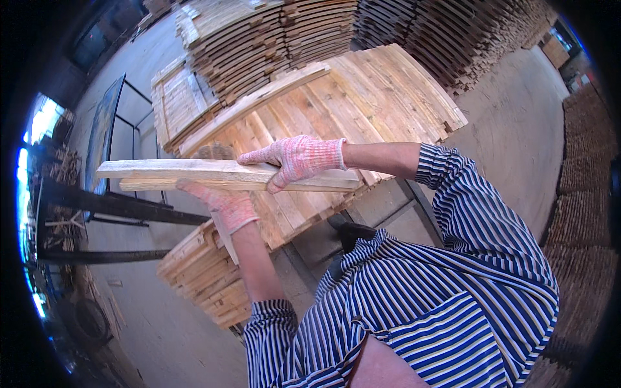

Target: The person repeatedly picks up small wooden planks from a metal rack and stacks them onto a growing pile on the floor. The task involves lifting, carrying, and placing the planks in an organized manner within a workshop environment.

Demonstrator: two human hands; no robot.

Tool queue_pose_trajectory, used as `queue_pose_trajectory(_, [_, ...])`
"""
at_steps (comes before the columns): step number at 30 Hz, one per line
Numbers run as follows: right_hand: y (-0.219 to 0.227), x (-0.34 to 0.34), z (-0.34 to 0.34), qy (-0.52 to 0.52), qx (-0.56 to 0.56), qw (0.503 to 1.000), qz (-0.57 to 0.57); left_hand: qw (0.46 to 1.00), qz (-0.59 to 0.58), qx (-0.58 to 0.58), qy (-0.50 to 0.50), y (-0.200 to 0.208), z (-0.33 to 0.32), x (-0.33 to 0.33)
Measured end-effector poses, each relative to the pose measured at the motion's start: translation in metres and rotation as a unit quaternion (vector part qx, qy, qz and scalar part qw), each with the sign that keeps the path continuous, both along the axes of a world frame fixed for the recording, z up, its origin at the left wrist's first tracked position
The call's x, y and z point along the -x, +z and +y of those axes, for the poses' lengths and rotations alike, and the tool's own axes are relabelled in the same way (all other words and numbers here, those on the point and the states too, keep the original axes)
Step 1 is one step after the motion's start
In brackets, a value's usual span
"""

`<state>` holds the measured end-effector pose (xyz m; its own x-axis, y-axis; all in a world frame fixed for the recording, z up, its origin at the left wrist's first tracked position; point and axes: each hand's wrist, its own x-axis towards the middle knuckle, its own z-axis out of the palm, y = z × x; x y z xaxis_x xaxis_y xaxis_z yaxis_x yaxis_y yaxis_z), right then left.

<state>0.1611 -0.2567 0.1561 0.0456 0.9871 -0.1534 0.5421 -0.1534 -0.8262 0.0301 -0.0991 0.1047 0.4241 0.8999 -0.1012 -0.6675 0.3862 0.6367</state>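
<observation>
Over at the far left, a dark metal frame (142,207) stands on the floor. The two boards (174,169) reach out toward that side, held up off everything, one pressed against the other; their left ends don't line up, the upper one poking out further. Below them sits a short stack of wood (207,281).

The left hand (229,205), in a pinkish knit glove, is closed on the near edge of the boards; most of its fingers go out of sight beneath, so I can't tell where the tips press. Nearer the right end, the right hand (301,161), gloved alike, is clamped over both, index finger laid along the top and thumb down the near side. Under the boards spreads the wide plank stack (362,97), and past it, to the right, stand tall brown piles (585,187).

Watching, I'd say the long left overhang wants the left hand spread well under it, so the ends don't dip. Keep the thumb firm so the pair can't slide apart, tap the ends even, and keep fingertips out from between wood and wood.
</observation>
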Motion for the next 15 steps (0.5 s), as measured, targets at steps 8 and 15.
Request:
queue_pose_trajectory(8, [0.026, -0.027, 0.008, -0.064, 0.014, 0.995, -0.073, 0.997, 0.052, 0.030, -0.046, 0.020, -0.047, -0.045])
queue_pose_trajectory(15, [0.011, -0.043, -0.030, -0.105, 0.090, 0.989, -0.047, 0.971, -0.085, 0.120, -0.186, 0.012, -0.036, -0.029])
